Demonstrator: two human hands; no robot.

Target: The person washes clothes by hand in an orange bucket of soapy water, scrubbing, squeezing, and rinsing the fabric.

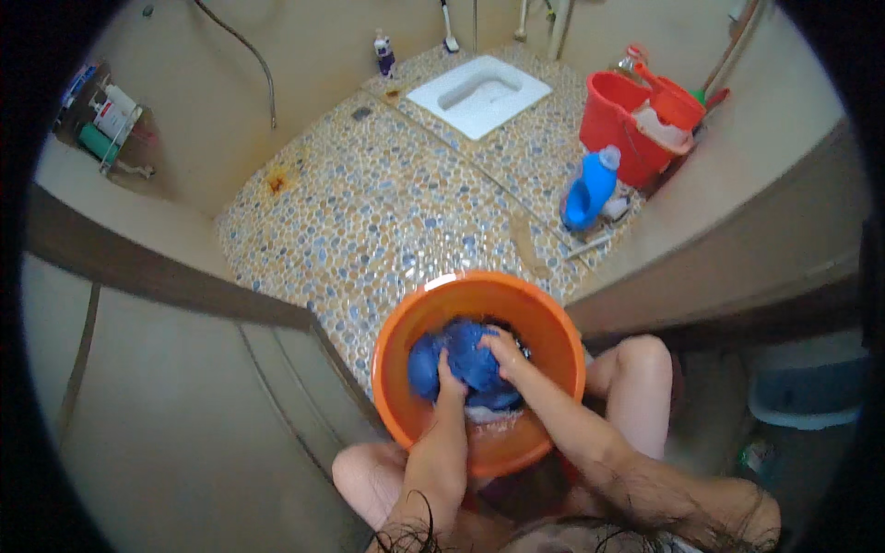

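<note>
Wet blue cloth (pixel 473 356) lies bunched inside an orange plastic basin (pixel 393 423), with some water or suds near it. My left hand (pixel 451 377) grips the near left part of the cloth, thumb uppermost. On the right side of the bundle, my right hand (pixel 503 351) has its fingers closed on the fabric. Both hands are inside the basin, a short way apart. The basin stands between my bent knees. Folds of the cloth hide some of the fingertips.
Beyond the basin, pebble-patterned floor (pixel 359 200) reaches a white squat toilet (pixel 477 97). A blue plastic bottle (pixel 592 190) and a red bucket (pixel 615 131) stand at the right. A door frame (pixel 173 269) is at the left; a bottle of purple liquid (pixel 384 54) stands by the wall.
</note>
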